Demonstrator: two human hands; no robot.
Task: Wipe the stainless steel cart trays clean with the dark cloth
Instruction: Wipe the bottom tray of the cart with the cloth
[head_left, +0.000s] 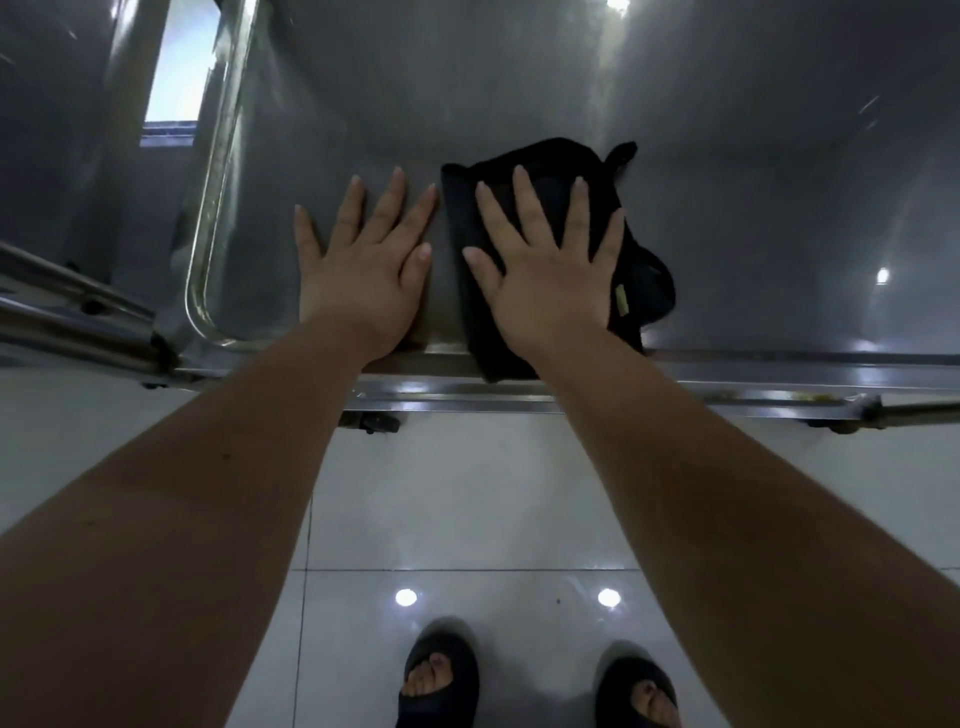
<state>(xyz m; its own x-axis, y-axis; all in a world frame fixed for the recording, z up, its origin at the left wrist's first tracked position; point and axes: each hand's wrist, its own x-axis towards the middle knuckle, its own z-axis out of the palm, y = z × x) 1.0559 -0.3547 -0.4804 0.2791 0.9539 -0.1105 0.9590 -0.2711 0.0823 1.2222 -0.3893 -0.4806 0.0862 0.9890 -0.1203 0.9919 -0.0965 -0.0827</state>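
Bare forearms reach over the tiled floor (467, 493) to the cart tray (753, 218). The right hand (550, 265) lies flat, fingers spread, pressing the dark cloth (644, 280) at the near edge. The left hand (363, 260) rests open on bare steel just beside it. Even palm pressure and long overlapping strokes would serve best. Open steel lies ahead and rightward, while the raised rim (210, 197) curves close on the left.

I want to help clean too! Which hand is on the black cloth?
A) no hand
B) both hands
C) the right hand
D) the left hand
C: the right hand lies flat, fingers straight, on the dark cloth, while the left hand rests on the bare steel of the tray beside it.
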